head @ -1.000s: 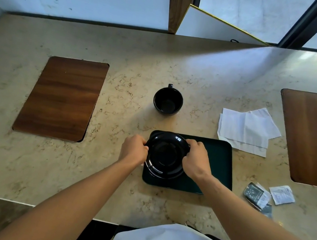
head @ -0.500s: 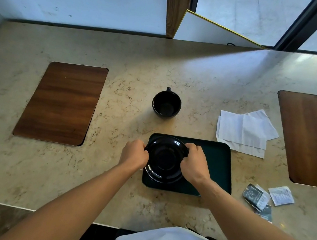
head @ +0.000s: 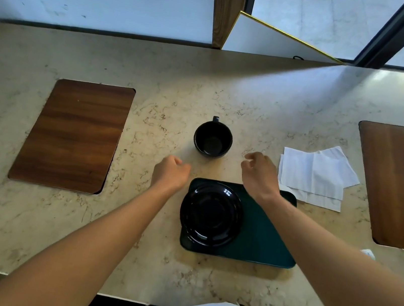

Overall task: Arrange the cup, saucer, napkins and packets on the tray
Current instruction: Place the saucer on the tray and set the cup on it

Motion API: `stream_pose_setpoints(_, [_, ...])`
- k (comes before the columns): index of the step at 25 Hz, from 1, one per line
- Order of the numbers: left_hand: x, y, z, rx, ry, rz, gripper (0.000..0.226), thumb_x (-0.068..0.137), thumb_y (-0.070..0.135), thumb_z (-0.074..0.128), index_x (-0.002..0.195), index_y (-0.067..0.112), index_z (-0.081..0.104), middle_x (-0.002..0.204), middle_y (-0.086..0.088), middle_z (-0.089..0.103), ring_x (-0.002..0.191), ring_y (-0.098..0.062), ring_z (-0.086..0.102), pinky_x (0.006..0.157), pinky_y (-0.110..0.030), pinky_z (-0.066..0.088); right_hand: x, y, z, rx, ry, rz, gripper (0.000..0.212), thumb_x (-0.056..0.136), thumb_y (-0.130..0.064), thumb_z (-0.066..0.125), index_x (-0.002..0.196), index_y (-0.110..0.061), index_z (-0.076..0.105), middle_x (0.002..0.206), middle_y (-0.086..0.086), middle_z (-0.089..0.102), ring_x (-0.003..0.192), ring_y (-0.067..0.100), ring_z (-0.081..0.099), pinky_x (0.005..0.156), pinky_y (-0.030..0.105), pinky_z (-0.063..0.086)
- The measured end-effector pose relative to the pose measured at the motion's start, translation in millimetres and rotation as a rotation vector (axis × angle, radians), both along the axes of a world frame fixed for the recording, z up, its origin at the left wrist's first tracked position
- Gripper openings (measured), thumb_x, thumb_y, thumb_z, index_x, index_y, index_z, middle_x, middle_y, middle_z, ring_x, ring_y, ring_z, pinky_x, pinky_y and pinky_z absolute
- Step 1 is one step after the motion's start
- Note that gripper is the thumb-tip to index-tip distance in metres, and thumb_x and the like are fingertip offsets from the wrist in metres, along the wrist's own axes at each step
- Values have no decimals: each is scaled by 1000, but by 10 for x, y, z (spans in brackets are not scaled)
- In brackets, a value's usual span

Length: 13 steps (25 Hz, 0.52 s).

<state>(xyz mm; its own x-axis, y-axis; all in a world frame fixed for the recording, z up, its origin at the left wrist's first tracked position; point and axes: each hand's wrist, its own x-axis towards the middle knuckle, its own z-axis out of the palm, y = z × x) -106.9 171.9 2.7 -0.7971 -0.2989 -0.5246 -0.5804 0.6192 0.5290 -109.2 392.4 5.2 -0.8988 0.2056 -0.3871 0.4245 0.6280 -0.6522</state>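
Observation:
A black saucer [head: 211,213] lies on the left part of the dark green tray [head: 265,238], slightly over its left edge. Beyond the tray stands an empty black cup [head: 212,140] with its handle pointing away. My left hand [head: 171,173] hovers left of the tray's far corner, fingers loosely curled, holding nothing. My right hand [head: 258,173] hovers past the tray's far edge, right of the cup, fingers loosely curled and empty. White napkins [head: 315,174] lie in a loose stack to the right. One white packet [head: 368,253] peeks out by my right forearm; the others are hidden.
Two wooden inlays sit in the marble counter, one at the left [head: 74,134] and one at the right [head: 402,184]. A wall and window frame close off the far edge. The counter's near edge runs just in front of my body.
Both hands have let go of the saucer, which now rests on the tray, and have moved forward towards the cup.

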Motion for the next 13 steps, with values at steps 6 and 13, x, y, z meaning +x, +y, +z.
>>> stream_pose_setpoints(6, [-783,30,22,208,56,62,27,91,30,54,108,15,69,94,1,69,90,-21,68,81,-40,61,-550,-88,-63,-203,-106,2,46,97,-24,49,142,-16,52,132,6,64,109,22,65,96,38,52])
stream_pose_setpoints(13, [-1026,208,-119,393,-4,91,38,80,20,59,118,17,65,108,-3,66,92,-20,68,70,-43,66,-685,-189,-243,-348,-127,100,43,100,-22,46,143,-20,47,102,-8,65,81,21,73,61,25,59])
